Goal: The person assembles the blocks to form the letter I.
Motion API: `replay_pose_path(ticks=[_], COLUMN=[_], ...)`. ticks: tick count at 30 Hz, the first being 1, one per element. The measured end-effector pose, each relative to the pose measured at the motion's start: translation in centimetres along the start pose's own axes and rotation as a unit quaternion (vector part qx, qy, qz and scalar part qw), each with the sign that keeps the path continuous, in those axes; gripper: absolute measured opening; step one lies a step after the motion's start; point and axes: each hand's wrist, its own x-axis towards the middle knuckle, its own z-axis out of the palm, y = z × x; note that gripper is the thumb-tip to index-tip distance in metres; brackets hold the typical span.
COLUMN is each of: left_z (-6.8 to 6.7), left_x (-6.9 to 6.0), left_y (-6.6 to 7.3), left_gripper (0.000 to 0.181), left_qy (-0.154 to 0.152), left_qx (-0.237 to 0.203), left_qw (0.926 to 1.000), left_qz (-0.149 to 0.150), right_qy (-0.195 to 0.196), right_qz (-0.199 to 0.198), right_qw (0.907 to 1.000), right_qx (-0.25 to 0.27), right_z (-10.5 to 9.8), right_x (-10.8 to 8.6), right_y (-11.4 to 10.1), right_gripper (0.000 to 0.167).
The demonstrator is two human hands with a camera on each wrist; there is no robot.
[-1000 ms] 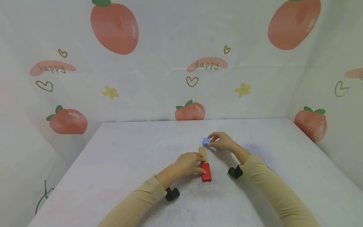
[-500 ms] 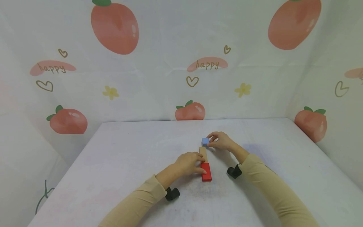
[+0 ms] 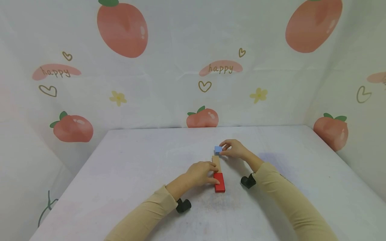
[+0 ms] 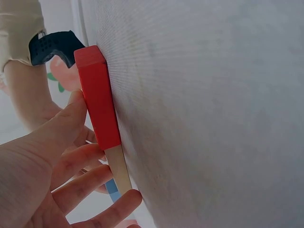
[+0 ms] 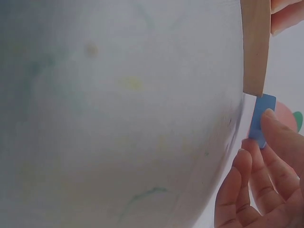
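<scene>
A red rectangular block (image 3: 219,182) lies flat on the table, its far end against a plain wooden block (image 3: 216,163) in one line. My left hand (image 3: 199,174) rests on both: in the left wrist view the thumb lies on the red block (image 4: 99,102), while the fairly straight fingers touch the wooden block (image 4: 118,168). Just beyond the wooden block's far end, my right hand (image 3: 237,150) pinches a small blue block (image 3: 218,150) between thumb and fingertips. In the right wrist view the blue block (image 5: 262,118) appears slightly raised off the table.
The white table (image 3: 144,160) carries faint smudges. Peach-patterned cloth (image 3: 169,67) hangs behind it and along both sides. A black wrist mount (image 3: 183,206) sits below the left cuff, and another black mount (image 3: 248,181) below the right.
My right hand has shifted slightly left with the blue block, bringing it more in line with the wooden block. The left hand and the other two blocks stay put.
</scene>
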Motion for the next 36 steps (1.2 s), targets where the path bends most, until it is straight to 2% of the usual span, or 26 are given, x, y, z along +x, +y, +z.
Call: replay_pose_path(ticks=[27, 36], left_z=[-0.1, -0.1], left_x=[-0.1, -0.1], left_y=[0.1, 0.1], left_gripper=[0.05, 0.05], left_qy=[-0.006, -0.008], left_qx=[-0.005, -0.005], left_qw=[1.0, 0.9999], left_qz=[-0.005, -0.007], right_qy=[-0.016, -0.015], right_qz=[0.027, 0.022], right_qw=[0.9995, 0.9996], right_qx=[-0.003, -0.005], right_z=[0.4, 0.5], right_x=[0.6, 0.6], right_y=[-1.0, -1.2], right_gripper=[0.036, 0.036])
